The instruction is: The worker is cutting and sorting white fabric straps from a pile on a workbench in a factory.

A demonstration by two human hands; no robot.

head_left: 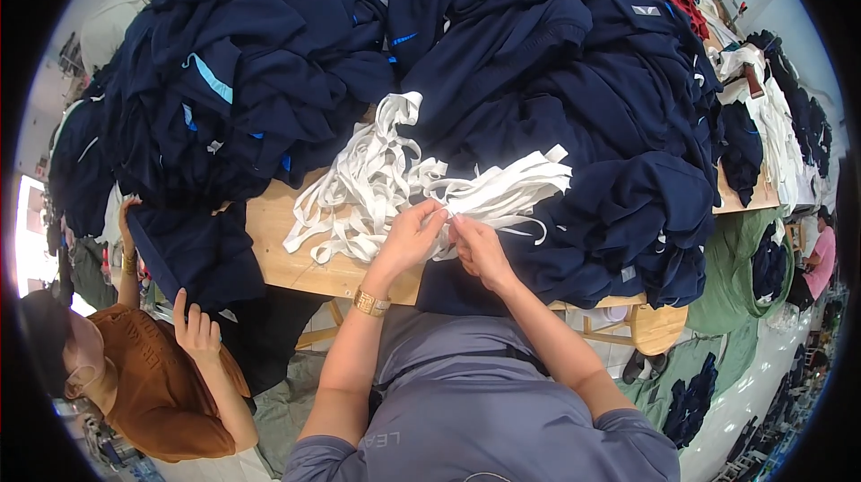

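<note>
Close together at the table's front edge, my left hand (414, 233) and my right hand (480, 251) are both closed in a pinch. Between their fingertips runs a white fabric strip (450, 209); its ends are hard to make out. Just beyond my right hand lies a bundle of flat white strips (513, 188), fairly straight and side by side. A looser, tangled heap of white strips (354, 191) lies beyond and left of my left hand. Dark navy garments (529, 78) are piled behind and to the right of the strips.
Another navy pile (242, 43) covers the far left of the wooden table (291, 271). At left, a co-worker in a brown shirt (157, 374) handles a navy garment (202, 253). A wooden stool (659, 328) and a green sack (735, 285) stand at right.
</note>
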